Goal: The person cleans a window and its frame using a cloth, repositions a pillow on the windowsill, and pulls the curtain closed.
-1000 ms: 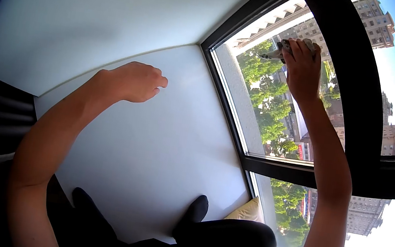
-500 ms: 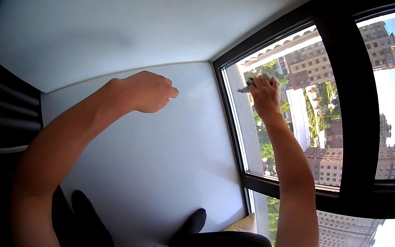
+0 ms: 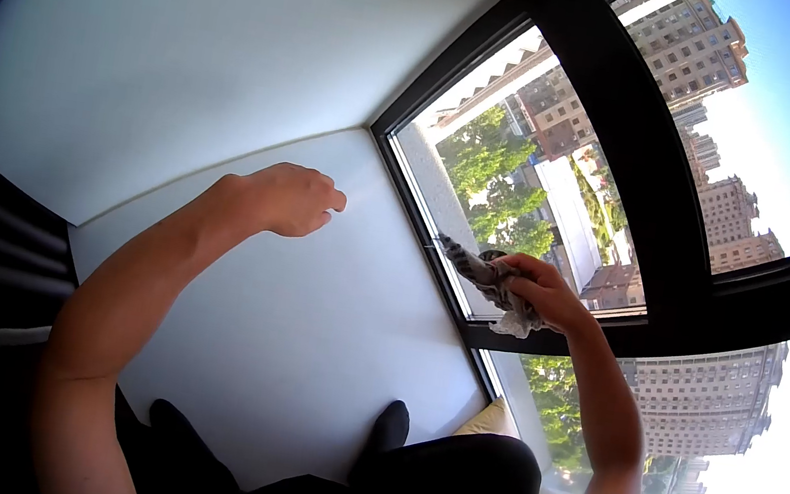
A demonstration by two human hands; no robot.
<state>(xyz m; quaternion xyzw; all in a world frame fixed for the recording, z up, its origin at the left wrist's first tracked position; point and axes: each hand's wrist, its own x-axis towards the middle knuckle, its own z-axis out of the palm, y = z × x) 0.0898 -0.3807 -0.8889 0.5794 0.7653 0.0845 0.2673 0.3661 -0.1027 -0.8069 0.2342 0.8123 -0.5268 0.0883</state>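
A crumpled grey cloth is gripped in my right hand, with one darker end of it pointing left past the window's lower edge. Behind the cloth are the glass of the smaller pane and its black frame. I cannot tell whether the cloth touches the glass. My left hand is over the white ledge, its fingers curled in and nothing showing in them.
A white wall meets the white ledge on the left. My black-clad knee and feet rest on the ledge. A yellowish cushion lies by the window. Dark slats stand at far left.
My right hand has come down and nearer with the cloth, from mid-pane to the pane's lower corner. The view has shifted toward the window. My left hand keeps its curled shape.
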